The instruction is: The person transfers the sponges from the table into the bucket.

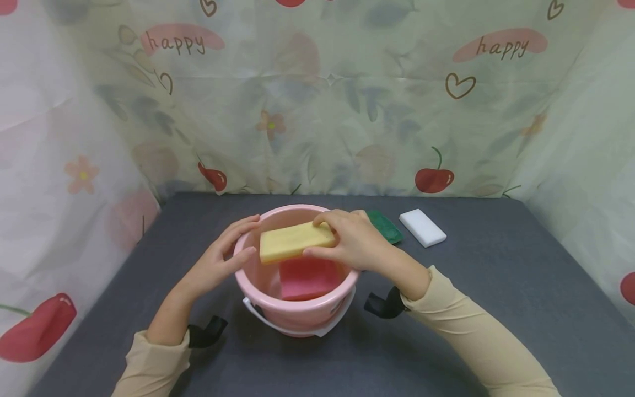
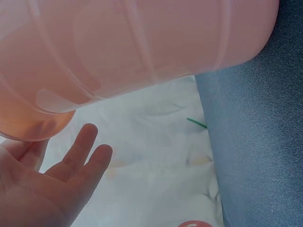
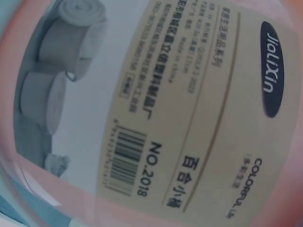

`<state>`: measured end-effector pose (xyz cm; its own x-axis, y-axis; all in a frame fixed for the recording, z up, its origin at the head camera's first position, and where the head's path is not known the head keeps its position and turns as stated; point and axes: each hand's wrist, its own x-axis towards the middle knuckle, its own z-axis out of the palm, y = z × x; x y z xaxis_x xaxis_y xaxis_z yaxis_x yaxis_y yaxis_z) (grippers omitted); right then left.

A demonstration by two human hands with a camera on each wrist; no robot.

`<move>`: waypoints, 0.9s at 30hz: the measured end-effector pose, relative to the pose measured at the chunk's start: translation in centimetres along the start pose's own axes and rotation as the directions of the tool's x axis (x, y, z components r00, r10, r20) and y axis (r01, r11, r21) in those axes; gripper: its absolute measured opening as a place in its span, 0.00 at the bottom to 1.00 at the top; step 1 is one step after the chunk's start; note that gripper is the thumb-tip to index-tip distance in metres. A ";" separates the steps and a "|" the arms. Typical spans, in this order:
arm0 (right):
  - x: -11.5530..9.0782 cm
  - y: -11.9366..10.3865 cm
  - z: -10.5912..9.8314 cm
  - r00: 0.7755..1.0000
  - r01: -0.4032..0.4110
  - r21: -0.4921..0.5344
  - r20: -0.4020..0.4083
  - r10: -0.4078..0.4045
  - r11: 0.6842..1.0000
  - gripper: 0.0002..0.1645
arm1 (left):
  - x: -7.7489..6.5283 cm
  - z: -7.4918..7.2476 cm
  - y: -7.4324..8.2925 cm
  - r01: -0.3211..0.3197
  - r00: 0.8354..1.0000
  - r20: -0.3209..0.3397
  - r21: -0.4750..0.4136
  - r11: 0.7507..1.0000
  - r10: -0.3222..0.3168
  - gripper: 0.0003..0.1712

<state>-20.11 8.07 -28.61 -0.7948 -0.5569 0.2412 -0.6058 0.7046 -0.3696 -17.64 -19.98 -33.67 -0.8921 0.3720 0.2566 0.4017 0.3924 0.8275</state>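
A pink bucket (image 1: 292, 305) stands upright with a white handle (image 1: 337, 320) hanging down at its front. Over its opening, my right hand (image 1: 354, 237) pinches a yellow rectangular sponge (image 1: 295, 242) between thumb and fingers. Inside the bucket lies a pink sponge (image 1: 310, 279), partly covered by the yellow one in the head view. My left hand (image 1: 215, 264) rests at the bucket's left rim with fingers and thumb extended. In the left wrist view, two of its fingers (image 2: 87, 146) stretch out beside the bucket. A printed label (image 3: 189, 113) fills the right wrist view.
Behind my right hand lies a green scouring pad (image 1: 384, 227), partly hidden. A white sponge block (image 1: 423, 227) lies to its right on the dark tabletop (image 1: 496, 286). Patterned curtains (image 1: 327, 110) enclose the back and sides. Black straps (image 1: 384, 304) hang from both wrists.
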 end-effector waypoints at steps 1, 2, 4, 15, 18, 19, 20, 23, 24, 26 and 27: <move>0.0 0.0 0.0 1.000 0.002 -0.006 -0.002 -0.002 1.000 0.32 | 0.0 0.0 0.0 0.000 1.000 0.000 0.001 1.000 0.000 0.28; 0.1 0.0 0.1 1.000 0.003 -0.012 -0.002 -0.003 1.000 0.32 | 0.0 0.0 0.0 -0.001 1.000 0.000 0.003 1.000 0.001 0.28; 0.2 -0.1 0.1 1.000 0.004 -0.024 -0.003 -0.004 1.000 0.31 | 0.0 0.0 0.0 -0.003 1.000 -0.003 0.002 1.000 0.003 0.28; 0.3 -0.2 0.1 0.998 -0.030 0.023 0.058 0.029 0.999 0.27 | 0.0 0.1 0.0 -0.016 1.000 -0.007 -0.005 1.000 0.016 0.28; 0.2 0.0 0.0 0.999 0.006 0.040 0.048 -0.008 0.999 0.25 | -0.1 0.1 0.0 -0.013 1.000 -0.008 -0.005 1.000 0.013 0.28; 0.2 0.1 -0.1 0.999 0.022 0.053 0.039 -0.024 0.998 0.25 | -0.1 0.1 0.0 -0.013 1.000 -0.008 -0.003 1.000 0.013 0.28; 0.1 0.2 -0.1 0.999 0.037 0.071 0.028 -0.039 0.997 0.24 | -0.1 0.1 0.0 -0.012 1.000 -0.009 -0.003 1.000 0.012 0.28; -0.2 0.4 -0.4 0.997 0.082 0.129 -0.022 -0.080 0.988 0.21 | -0.1 0.1 0.0 -0.016 1.000 -0.009 -0.005 1.000 0.016 0.28; -0.3 0.5 -0.6 0.996 0.091 0.147 -0.035 -0.087 0.985 0.20 | -0.1 0.1 0.0 -0.018 1.000 -0.009 -0.006 1.000 0.018 0.28; -0.5 0.7 -0.9 0.993 0.108 0.177 -0.063 -0.098 0.978 0.18 | -0.1 0.1 0.0 -0.021 1.000 -0.009 -0.009 1.000 0.021 0.28; -0.6 0.8 -1.0 0.992 0.117 0.186 -0.077 -0.104 0.976 0.17 | -0.1 0.1 0.0 -0.023 1.000 -0.009 -0.009 1.000 0.023 0.28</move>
<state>-20.09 9.42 -28.11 -0.7280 -0.5917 0.3463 -0.6769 0.5406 -0.4995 -17.57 -19.92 -33.74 -0.8844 0.3732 0.2802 0.4203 0.3762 0.8257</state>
